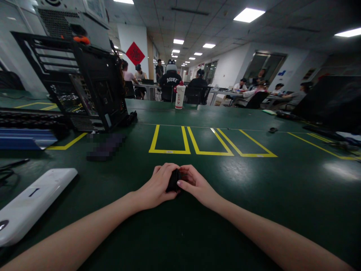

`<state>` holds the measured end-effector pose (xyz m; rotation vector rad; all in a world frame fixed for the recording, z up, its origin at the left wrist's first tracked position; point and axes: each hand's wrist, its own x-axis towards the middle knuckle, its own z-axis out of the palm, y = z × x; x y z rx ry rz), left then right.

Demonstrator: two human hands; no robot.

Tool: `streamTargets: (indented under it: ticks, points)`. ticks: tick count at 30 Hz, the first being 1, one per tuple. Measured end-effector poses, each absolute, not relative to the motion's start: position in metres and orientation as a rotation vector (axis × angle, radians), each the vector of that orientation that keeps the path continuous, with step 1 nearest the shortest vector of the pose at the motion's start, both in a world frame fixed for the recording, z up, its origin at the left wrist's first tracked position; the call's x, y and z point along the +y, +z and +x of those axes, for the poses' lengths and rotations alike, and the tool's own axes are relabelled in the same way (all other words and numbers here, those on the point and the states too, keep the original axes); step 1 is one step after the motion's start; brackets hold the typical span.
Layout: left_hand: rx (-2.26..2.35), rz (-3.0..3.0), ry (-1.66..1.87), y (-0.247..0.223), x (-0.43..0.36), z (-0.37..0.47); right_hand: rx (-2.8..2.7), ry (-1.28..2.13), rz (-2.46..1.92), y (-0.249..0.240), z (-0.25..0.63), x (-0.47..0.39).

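Between both hands is a small black boxy object (pixel 173 182), low over the green table or resting on it; which of the two I cannot tell. My left hand (pixel 158 185) curls over it from the left, thumb at the near side and fingers across the top. From the right, my right hand (pixel 197 185) closes on the object's right side, thumb and bent fingers touching it. Much of the object is hidden by the fingers, and its kind does not show.
Yellow tape outlines (pixel 169 152) mark the green table (pixel 180 233) beyond my hands. At left are a white device (pixel 36 203), an open black computer case (pixel 98 86) and a blue metal-like piece (pixel 25 138). A white cup (pixel 179 97) stands far back. People sit at tables beyond.
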<state>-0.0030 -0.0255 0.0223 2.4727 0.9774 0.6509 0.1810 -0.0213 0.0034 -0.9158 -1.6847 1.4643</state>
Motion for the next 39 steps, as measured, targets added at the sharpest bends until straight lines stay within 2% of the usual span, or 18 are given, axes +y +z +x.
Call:
streamTargets:
  ticks: [10, 17, 24, 33, 39]
  points:
    - [0.957, 2.493, 0.681, 0.020, -0.024, -0.004, -1.643, 1.520, -0.830, 0.001, 0.181, -0.022]
    - [0.954, 2.484, 0.689, 0.020, -0.024, -0.005, -1.671, 1.480, -0.923, 0.006, 0.179, -0.024]
    - [0.966, 2.482, 0.714, 0.015, -0.023, -0.005, -1.693, 1.493, -0.794, 0.000, 0.181, -0.022]
    - [0.961, 2.469, 0.739, 0.013, -0.022, -0.005, -1.676, 1.451, -0.935, 0.004, 0.179, -0.023]
    - [0.962, 2.486, 0.736, 0.012, -0.021, -0.004, -1.717, 1.461, -0.824, 0.003, 0.181, -0.024]
